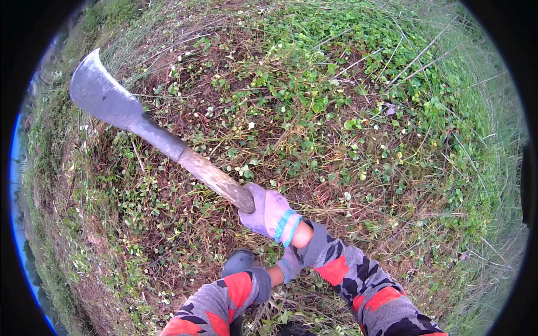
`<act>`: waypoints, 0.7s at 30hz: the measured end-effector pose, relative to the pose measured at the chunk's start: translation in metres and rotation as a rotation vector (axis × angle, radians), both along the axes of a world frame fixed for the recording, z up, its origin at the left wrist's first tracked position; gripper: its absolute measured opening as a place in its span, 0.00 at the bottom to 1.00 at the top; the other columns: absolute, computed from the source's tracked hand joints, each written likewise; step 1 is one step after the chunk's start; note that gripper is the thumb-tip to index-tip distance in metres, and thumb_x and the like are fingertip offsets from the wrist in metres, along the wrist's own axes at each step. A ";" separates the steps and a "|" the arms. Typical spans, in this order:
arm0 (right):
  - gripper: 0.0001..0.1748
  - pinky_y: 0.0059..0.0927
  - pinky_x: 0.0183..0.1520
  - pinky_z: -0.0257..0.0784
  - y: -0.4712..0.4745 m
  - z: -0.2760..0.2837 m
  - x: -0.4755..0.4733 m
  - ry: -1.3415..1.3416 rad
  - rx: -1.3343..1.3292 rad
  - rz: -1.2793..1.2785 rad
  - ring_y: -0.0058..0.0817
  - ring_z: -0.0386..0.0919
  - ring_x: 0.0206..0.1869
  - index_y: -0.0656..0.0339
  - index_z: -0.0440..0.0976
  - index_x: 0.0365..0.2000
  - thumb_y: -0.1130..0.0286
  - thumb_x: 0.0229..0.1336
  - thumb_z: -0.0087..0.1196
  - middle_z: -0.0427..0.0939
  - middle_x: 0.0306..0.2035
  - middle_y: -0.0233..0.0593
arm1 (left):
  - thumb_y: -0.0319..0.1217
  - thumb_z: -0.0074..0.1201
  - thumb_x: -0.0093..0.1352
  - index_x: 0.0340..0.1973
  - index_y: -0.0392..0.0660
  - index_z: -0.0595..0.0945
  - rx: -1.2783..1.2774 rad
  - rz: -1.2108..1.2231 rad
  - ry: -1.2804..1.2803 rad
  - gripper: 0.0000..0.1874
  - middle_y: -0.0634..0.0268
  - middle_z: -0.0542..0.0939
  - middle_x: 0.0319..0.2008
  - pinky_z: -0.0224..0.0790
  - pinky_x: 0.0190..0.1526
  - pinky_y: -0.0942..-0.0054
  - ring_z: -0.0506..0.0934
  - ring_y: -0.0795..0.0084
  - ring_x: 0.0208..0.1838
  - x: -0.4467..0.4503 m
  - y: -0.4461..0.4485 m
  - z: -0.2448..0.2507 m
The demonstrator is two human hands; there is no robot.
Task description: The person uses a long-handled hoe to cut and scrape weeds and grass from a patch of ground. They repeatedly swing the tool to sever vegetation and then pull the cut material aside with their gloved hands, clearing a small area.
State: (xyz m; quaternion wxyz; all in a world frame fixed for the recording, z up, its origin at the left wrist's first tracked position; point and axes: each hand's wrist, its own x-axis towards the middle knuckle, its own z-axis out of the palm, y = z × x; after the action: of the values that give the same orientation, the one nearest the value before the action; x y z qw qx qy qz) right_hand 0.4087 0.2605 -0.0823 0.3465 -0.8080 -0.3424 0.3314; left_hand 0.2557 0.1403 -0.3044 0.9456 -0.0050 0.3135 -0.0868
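Observation:
My right hand (269, 214), in a pale purple work glove with a blue-edged cuff, is closed about the butt end of a wooden handle (214, 178). That handle belongs to a billhook whose broad, dark metal blade (105, 94) curves to a point at the upper left, with a bright edge. The tool is held above the low plants, slanting up to the left. Below my right wrist is my left hand (290, 264), gloved too. The right sleeve cuff partly covers it, so its fingers and anything in them are hidden.
Low leafy creepers (315, 105) and cut dry stems cover the ground, with brown soil (210, 75) showing between. Tall thin grass (496, 147) stands along the right. A dark rubber boot (238, 261) is planted just left of my left hand.

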 end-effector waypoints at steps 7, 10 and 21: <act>0.26 0.40 0.32 0.77 -0.083 -0.143 0.008 0.278 -0.042 -0.507 0.45 0.81 0.29 0.67 0.74 0.42 0.61 0.44 0.63 0.80 0.28 0.54 | 0.42 0.55 0.69 0.53 0.38 0.77 -0.350 -0.045 0.065 0.24 0.51 0.77 0.56 0.68 0.59 0.54 0.77 0.55 0.56 -0.030 -0.038 0.000; 0.24 0.29 0.19 0.72 -0.175 -0.132 -0.009 0.538 -0.071 -0.784 0.26 0.76 0.17 0.72 0.70 0.41 0.71 0.44 0.63 0.77 0.23 0.41 | 0.27 0.63 0.59 0.37 0.38 0.84 0.429 -0.876 -0.057 0.11 0.63 0.85 0.31 0.75 0.39 0.69 0.83 0.68 0.33 -0.055 -0.087 0.068; 0.25 0.46 0.42 0.75 -0.066 -0.003 -0.027 0.164 -0.130 -0.049 0.53 0.80 0.38 0.61 0.72 0.46 0.61 0.47 0.58 0.80 0.32 0.56 | 0.25 0.68 0.57 0.50 0.42 0.77 0.537 -0.362 -0.163 0.25 0.61 0.81 0.46 0.74 0.51 0.63 0.80 0.64 0.48 -0.053 -0.043 0.074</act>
State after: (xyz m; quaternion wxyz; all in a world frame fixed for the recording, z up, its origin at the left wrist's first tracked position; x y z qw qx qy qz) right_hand 0.3816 0.1941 -0.0854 0.3282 -0.8072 -0.2708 0.4092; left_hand 0.2024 0.0977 -0.2303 0.9043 0.3073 0.2443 -0.1679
